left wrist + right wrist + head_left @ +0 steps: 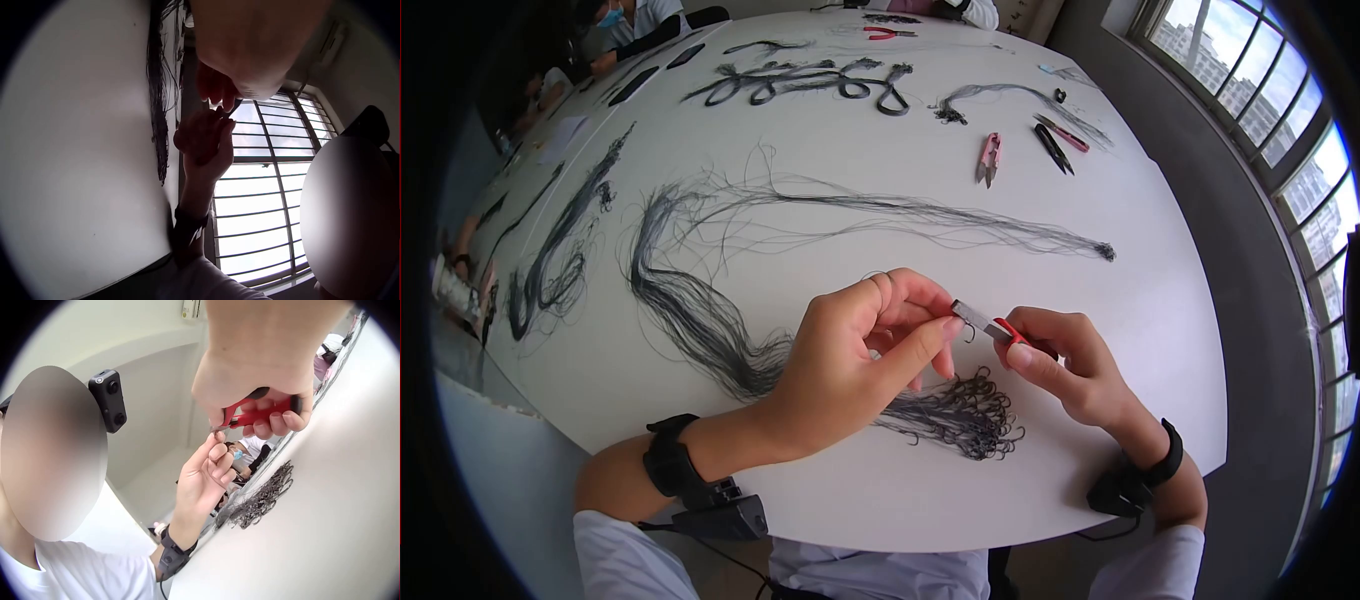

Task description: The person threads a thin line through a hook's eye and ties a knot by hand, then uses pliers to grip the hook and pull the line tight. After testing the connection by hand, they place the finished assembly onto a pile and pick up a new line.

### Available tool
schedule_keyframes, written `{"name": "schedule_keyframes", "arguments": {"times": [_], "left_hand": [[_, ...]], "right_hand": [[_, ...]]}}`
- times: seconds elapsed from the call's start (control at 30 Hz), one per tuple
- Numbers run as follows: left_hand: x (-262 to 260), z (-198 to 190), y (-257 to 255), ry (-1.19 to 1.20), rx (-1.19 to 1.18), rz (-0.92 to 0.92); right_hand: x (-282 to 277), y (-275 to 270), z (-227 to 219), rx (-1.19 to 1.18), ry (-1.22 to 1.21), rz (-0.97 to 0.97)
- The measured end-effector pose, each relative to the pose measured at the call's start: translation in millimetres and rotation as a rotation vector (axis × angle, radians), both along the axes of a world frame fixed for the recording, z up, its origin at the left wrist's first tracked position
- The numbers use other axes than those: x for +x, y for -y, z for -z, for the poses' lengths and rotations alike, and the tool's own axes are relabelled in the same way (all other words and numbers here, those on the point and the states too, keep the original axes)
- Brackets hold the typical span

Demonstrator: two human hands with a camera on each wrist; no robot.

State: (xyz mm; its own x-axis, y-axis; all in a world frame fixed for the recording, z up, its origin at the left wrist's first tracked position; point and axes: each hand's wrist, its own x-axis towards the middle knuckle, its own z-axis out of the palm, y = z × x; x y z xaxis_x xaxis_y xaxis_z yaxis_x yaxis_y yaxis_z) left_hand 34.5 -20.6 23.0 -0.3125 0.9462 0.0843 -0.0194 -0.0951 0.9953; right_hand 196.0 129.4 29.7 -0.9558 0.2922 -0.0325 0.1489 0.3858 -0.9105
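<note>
My right hand [1082,372] grips red-handled pliers [265,414], their silver tip pointing left toward my left fingertips. In my left hand [850,345], thumb and forefinger pinch a small hook [970,333] right at the plier tip. Fine dark line loops over a left finger. Below the hands on the white table [1100,470] lies a dense cluster of dark fish hooks [975,420]. Their grey lines [700,325] run in a bundle under the left forearm and curve away to the far left. In the left wrist view both hands meet in shadow.
Pink snips [989,158] and black-and-pink snips [1055,148] lie at the back right. Looped dark bundles [820,82] and another red-handled pair of pliers [888,33] are farther back. More line bundles [565,240] lie at left. Other people sit across the table.
</note>
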Motion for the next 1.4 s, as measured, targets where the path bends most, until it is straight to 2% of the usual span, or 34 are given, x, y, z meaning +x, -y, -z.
{"name": "schedule_keyframes", "arguments": {"times": [0.17, 0.23, 0.27, 0.3, 0.37, 0.4, 0.5, 0.63, 0.73, 0.8, 0.83, 0.9, 1.03, 1.13, 1.3, 1.4], "left_hand": [[0, -2, 0, -0.030, 0.019, -0.016], [1, -3, 1, -0.062, 0.037, -0.011], [2, -3, 1, -0.062, 0.039, -0.008], [2, -3, 1, -0.090, 0.056, -0.010], [2, -3, 2, -0.119, 0.073, -0.011], [2, -3, 2, -0.139, 0.089, -0.005], [5, -2, 3, -0.170, 0.101, 0.005], [6, 0, 3, -0.212, 0.112, 0.009], [5, 2, 4, -0.260, 0.165, 0.016], [5, 1, 4, -0.317, 0.200, 0.008], [4, 1, 4, -0.373, 0.233, 0.001], [4, 0, 3, -0.420, 0.262, -0.004], [4, 5, 2, -0.550, 0.354, -0.024], [5, 8, 2, -0.590, 0.382, -0.022], [5, 8, 1, -0.633, 0.405, -0.009], [5, 8, 2, -0.663, 0.424, -0.004]], "right_hand": [[-5, -3, 8, 0.080, -0.062, 0.016], [-9, -6, 21, 0.334, -0.248, 0.137], [-8, -7, 18, 0.537, -0.198, 0.140], [-8, -7, 18, 0.539, -0.199, 0.142], [-9, -6, 20, 0.850, -0.161, 0.145], [-9, -6, 19, 0.915, -0.103, 0.137], [-9, -6, 24, 0.963, -0.124, 0.159], [-10, -8, 25, 0.969, -0.131, 0.164], [-11, -8, 21, 1.009, -0.261, 0.185], [-9, 0, 5, 0.670, -0.388, 0.137], [-7, 5, -1, 0.455, -0.388, 0.083], [-1, 7, -3, 0.240, -0.329, -0.046], [-1, 12, 0, 0.196, -0.340, -0.069], [-1, 13, 2, 0.263, -0.382, -0.073], [0, 15, -3, 0.508, -0.441, -0.074], [0, 15, -2, 0.531, -0.447, -0.056]]}}
